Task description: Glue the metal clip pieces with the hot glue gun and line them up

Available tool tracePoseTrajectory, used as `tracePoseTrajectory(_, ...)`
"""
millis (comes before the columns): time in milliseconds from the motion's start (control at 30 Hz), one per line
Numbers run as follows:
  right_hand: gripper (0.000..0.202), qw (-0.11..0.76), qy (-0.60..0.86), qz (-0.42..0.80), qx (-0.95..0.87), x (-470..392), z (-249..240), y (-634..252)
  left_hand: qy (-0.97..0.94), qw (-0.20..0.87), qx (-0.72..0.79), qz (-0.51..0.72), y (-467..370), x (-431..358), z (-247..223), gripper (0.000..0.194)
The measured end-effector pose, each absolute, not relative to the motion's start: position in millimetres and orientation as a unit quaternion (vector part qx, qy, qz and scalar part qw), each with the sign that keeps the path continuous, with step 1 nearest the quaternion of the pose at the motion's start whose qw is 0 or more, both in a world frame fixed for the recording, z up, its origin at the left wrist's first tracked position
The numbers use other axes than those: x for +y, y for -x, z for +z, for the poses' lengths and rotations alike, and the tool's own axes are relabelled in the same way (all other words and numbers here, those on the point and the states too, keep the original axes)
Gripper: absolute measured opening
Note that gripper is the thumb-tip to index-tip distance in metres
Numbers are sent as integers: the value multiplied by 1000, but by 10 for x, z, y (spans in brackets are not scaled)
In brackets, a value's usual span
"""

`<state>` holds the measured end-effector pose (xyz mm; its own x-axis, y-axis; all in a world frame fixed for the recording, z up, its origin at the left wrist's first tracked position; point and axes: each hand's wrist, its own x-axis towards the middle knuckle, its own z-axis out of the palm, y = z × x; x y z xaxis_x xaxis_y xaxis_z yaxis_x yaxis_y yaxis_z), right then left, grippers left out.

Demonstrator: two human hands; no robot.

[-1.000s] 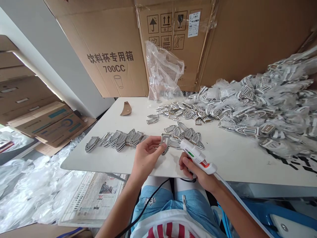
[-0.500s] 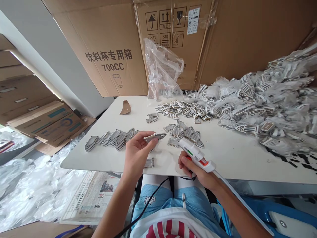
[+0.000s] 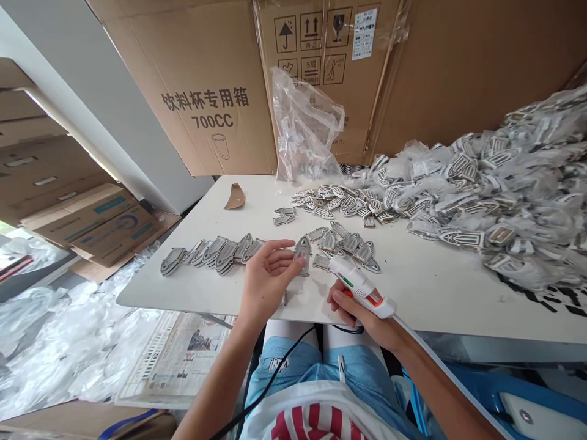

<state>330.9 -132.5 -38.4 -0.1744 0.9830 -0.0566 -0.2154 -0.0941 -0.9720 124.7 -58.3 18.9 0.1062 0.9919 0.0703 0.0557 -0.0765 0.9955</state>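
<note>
My left hand [image 3: 270, 275] pinches a grey metal piece [image 3: 302, 252] with a pointed top, held upright above the white table. My right hand [image 3: 351, 305] is wrapped round the handle of a white glue gun [image 3: 353, 280], whose nozzle points up and left near a loose group of similar pieces [image 3: 351, 243]. A long white glue stick runs back from the gun along my right forearm. Left of my left hand lies a row of stacked metal pieces [image 3: 224, 253]. Another piece on the table is mostly hidden beneath my left hand.
Bagged metal pieces [image 3: 481, 189] are heaped on the right side of the table [image 3: 435, 293]. Cardboard boxes [image 3: 215, 79] stand behind. A clear plastic bag [image 3: 302, 128] and a brown scrap [image 3: 235, 197] lie at the back. A black cable [image 3: 275, 373] crosses my lap.
The metal piece in my left hand has turned from lying sideways to upright, its broad face now showing. My right hand and the glue gun have barely moved.
</note>
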Motion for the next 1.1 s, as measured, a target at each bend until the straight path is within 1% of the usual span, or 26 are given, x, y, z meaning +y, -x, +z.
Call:
tracePoseTrajectory(133,38,483,427,608,-462,-1326,-399,-3303,-589,454,487,457,-1288,-595,165,40)
tracePoseTrajectory(233,39,477,440,599,-469,-1325,-419,-3306,-596,447,485,458,-1300,-606,160,39)
tracePoseTrajectory(533,40,449,452,590,-496,-1345,-452,-3326,-616,455,454,455,-1333,-665,169,35)
tracePoseTrajectory(700,46,438,468,576,-508,-1336,-414,-3314,-613,470,441,457,-1347,-691,173,37)
tracePoseTrajectory(1100,54,439,492,552,-510,-1353,-441,-3285,-604,458,458,465,-1363,-778,238,36)
